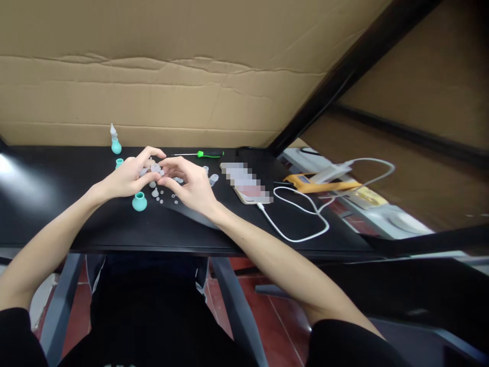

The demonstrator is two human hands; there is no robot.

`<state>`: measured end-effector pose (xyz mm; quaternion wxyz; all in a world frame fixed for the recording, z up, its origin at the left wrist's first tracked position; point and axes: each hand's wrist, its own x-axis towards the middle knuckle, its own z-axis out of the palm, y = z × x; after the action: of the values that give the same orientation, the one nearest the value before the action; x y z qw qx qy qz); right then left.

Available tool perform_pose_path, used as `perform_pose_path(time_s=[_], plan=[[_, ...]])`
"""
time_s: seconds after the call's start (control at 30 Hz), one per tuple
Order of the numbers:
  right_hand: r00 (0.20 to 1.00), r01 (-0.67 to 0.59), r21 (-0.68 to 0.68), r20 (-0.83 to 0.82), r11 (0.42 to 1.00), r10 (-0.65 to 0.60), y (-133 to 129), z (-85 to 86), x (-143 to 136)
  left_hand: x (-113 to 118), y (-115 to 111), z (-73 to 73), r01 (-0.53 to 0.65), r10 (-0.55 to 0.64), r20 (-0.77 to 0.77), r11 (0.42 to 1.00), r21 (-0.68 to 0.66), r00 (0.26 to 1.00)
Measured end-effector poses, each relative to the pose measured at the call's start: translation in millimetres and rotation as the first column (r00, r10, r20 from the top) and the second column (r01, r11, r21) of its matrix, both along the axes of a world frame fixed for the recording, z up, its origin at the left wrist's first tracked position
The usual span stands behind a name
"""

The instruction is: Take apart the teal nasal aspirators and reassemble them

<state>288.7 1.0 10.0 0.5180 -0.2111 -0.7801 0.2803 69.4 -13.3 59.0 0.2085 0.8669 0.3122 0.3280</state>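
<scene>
Between both hands, just above the black table, is a small translucent plastic piece (155, 168). My left hand (132, 176) is closed on it with thumb and fingers. From the other side, my right hand (189, 183) pinches at its right edge with thumb and fingertips. Below the hands lie small translucent cone-shaped parts (155, 192) and several tiny discs (161, 201). An open turquoise rubber bulb (139, 202) stands in front of my left hand. Another turquoise bulb (119, 163) is partly hidden behind that hand. More clear plastic parts (214, 179) lie right of my right hand.
An assembled bulb with a clear pointed tip (116, 145) stands at the back left. Behind my hands lies a green-and-black screwdriver (210, 154). To the right are a phone (246, 183), its white cable (294, 239) and a yellow device (305, 183). Cardboard (153, 102) walls the back.
</scene>
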Motion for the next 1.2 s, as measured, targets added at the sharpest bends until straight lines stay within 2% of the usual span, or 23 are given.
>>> perform_pose_path(time_s=[0.1, 0.17, 0.23, 0.33, 0.4, 0.53, 0.63, 0.7, 0.77, 0.87, 1.0, 1.1, 1.2], plan=[[1.000, 0.001, 0.059, -0.010, 0.998, 0.000, -5, 2.1, -1, 3, -4, -0.5, 0.082, -0.075, 0.072, 0.991, -0.101, 0.995], [0.998, 0.025, 0.035, -0.050, 0.999, -0.024, -10, 4.8, -1, 4, -6, -0.3, 0.114, -0.090, 0.138, 0.978, -0.177, 0.986], [0.992, 0.034, -0.057, -0.118, 0.998, -0.041, -15, 7.2, -2, 3, -5, -0.9, 0.136, -0.077, 0.224, 0.956, -0.259, 0.971], [0.975, -0.047, -0.225, -0.223, 0.973, -0.004, -19, 8.7, -3, 1, 1, -3.7, 0.182, -0.042, 0.388, 0.926, -0.332, 0.921], [0.967, -0.107, -0.327, -0.255, 0.939, 0.022, -20, 8.5, -3, 1, 4, -5.4, 0.179, 0.001, 0.476, 0.926, -0.332, 0.880], [0.961, -0.191, -0.483, -0.271, 0.855, 0.062, -21, 9.4, -3, 8, 0, -7.5, 0.090, 0.161, 0.589, 0.923, -0.373, 0.792], [0.955, -0.187, -0.503, -0.296, 0.844, 0.036, -25, 11.8, -2, 13, -4, -12.0, 0.099, 0.256, 0.630, 0.876, -0.471, 0.733], [0.959, -0.159, -0.505, -0.284, 0.848, 0.010, -27, 11.7, -2, 15, -4, -15.2, 0.078, 0.290, 0.632, 0.869, -0.489, 0.719], [0.972, -0.122, -0.520, -0.237, 0.845, -0.006, -27, 8.4, -2, 17, -4, -15.6, -0.003, 0.299, 0.612, 0.900, -0.436, 0.732], [0.988, -0.080, -0.562, -0.157, 0.823, -0.012, -23, -0.5, -4, 19, -6, -8.8, -0.157, 0.296, 0.550, 0.945, -0.286, 0.781], [0.974, -0.099, -0.588, -0.221, 0.803, -0.042, -15, -8.4, -5, 17, -6, 1.1, -0.304, 0.319, 0.341, 0.948, -0.098, 0.884], [0.959, -0.092, -0.577, -0.272, 0.811, -0.085, -10, -7.2, -2, 8, 2, -1.6, -0.306, 0.302, 0.055, 0.948, 0.093, 0.952], [0.952, -0.092, -0.587, -0.288, 0.804, -0.101, -9, -3.0, 0, -3, 13, -7.8, -0.181, 0.225, -0.198, 0.959, 0.218, 0.954]])
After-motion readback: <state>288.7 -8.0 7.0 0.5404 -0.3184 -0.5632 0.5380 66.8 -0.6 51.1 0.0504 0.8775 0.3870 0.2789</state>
